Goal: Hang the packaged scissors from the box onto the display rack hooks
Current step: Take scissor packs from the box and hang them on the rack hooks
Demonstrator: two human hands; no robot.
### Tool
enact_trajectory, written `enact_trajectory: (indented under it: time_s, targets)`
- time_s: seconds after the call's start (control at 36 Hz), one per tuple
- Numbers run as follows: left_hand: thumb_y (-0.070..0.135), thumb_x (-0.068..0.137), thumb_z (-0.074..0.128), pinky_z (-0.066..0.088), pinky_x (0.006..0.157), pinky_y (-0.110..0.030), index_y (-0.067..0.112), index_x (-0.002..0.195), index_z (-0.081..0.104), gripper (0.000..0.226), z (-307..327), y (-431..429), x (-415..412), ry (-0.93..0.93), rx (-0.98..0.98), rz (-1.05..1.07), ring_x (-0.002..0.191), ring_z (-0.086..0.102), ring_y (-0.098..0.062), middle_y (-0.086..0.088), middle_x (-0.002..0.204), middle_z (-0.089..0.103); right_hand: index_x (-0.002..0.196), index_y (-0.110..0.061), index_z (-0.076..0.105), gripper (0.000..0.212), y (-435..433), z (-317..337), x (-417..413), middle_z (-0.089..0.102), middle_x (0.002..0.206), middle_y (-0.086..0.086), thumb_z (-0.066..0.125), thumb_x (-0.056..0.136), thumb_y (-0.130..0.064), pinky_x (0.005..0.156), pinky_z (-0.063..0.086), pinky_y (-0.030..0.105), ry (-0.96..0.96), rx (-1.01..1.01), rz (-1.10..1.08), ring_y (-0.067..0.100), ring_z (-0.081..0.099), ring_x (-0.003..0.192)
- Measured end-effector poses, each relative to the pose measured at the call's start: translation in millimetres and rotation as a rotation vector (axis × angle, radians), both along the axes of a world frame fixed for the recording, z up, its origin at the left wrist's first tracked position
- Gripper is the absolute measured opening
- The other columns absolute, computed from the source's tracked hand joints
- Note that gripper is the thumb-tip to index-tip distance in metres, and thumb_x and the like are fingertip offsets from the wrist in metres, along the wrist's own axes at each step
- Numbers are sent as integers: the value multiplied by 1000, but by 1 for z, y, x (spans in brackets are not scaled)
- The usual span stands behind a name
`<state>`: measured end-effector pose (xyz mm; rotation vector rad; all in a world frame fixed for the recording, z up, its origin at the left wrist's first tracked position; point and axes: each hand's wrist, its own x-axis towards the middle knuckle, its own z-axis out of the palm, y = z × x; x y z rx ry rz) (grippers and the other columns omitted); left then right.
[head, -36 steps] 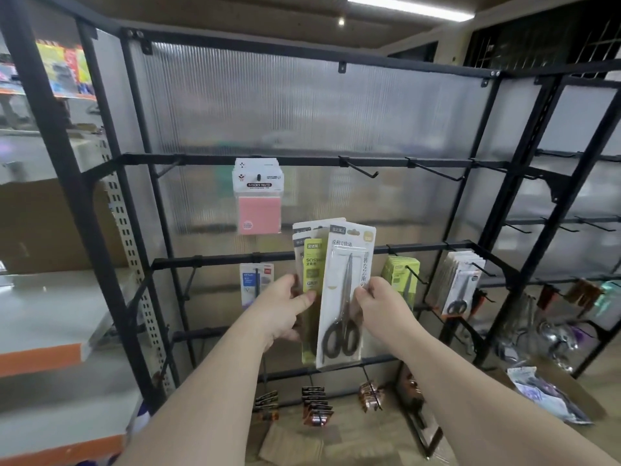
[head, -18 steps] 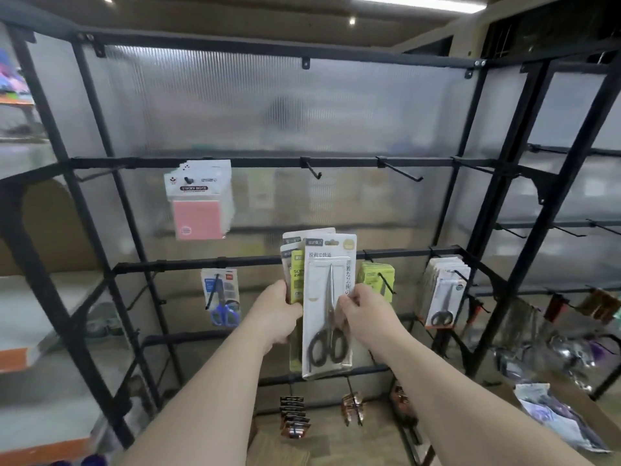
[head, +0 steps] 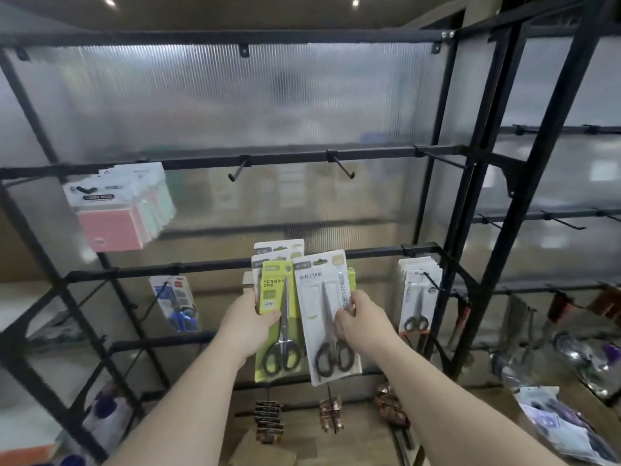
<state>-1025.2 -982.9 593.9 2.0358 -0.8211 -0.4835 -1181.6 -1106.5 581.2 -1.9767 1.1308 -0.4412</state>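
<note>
Since half a second ago, the white scissors pack has been drawn rightward off the green-carded stack it overlapped, exposing the front green card's scissors. The right hand pinches the white pack at its right edge, thumb on the front, with the card near upright. The left hand grips the stack at its left edge, thumb across the face. Both are held just beside each other before the display rack's middle bar, on no hook. Two hooks project from the bar above.

Arms fwd, L hand & R hand both gripping.
</note>
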Motion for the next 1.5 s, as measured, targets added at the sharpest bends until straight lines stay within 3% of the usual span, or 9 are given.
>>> enact_trajectory:
  time_s: [0.19,0.36,0.56,0.83,1.06,1.22,1.33,1.44,1.5]
  targets:
    - [14,98,61,47,77,-28,28,111,60,19,-5,-25,-6,38,3,-32,98,62,-10,12,104,66,92,-13,47,18,-15,-8,-3,62,90,3,48,97,-30,65,40,32,7,5,-15,23,58,82]
    - [14,98,61,48,82,-30,28,116,61,23,-13,-35,-9,68,28,-43,100,62,-11,12,107,67,93,-13,45,20,-26,-15,-7,60,88,3,45,100,-31,62,41,33,38,-7,-18,20,57,78]
    - [15,98,61,50,88,-34,32,107,56,20,-18,-47,-14,77,43,-49,102,62,-15,11,106,65,93,-12,45,22,-35,-23,-20,61,88,7,45,101,-33,77,51,42,27,29,-63,27,62,84]
    - [18,98,62,49,89,-35,29,109,55,17,-27,-89,-60,97,58,-138,102,61,-15,10,107,64,97,-12,49,21,-59,-30,-72,63,90,7,45,100,-33,76,53,41,72,39,-144,25,64,85]
    - [17,98,61,47,83,-30,28,111,56,19,-41,-88,-71,105,112,-145,98,60,-12,10,106,64,88,-15,45,19,-62,-54,-94,66,88,9,45,95,-33,75,54,41,113,113,-144,28,66,83]
    - [17,99,60,42,67,-22,28,111,56,17,-48,-74,-62,104,106,-106,91,57,-6,14,102,62,93,-15,49,18,-53,-62,-81,64,94,4,46,98,-32,79,52,37,112,120,-99,21,63,86]
    - [19,99,60,45,70,-25,30,114,58,18,-50,-55,-48,113,100,-63,94,59,-7,16,103,63,93,-14,48,20,-43,-68,-59,63,96,4,47,98,-33,82,51,37,122,104,-55,22,61,88]
    - [19,99,61,49,82,-32,36,106,57,18,-47,-25,-24,101,103,13,96,60,-10,18,100,63,96,-13,48,18,-26,-71,-26,63,101,6,49,99,-31,80,49,35,117,109,5,23,60,91]
    - [18,98,61,48,78,-30,35,102,57,18,-46,-6,-9,94,94,62,91,59,-7,18,98,63,94,-17,48,14,-16,-73,-7,62,104,5,48,99,-30,79,46,32,115,106,46,22,59,93]
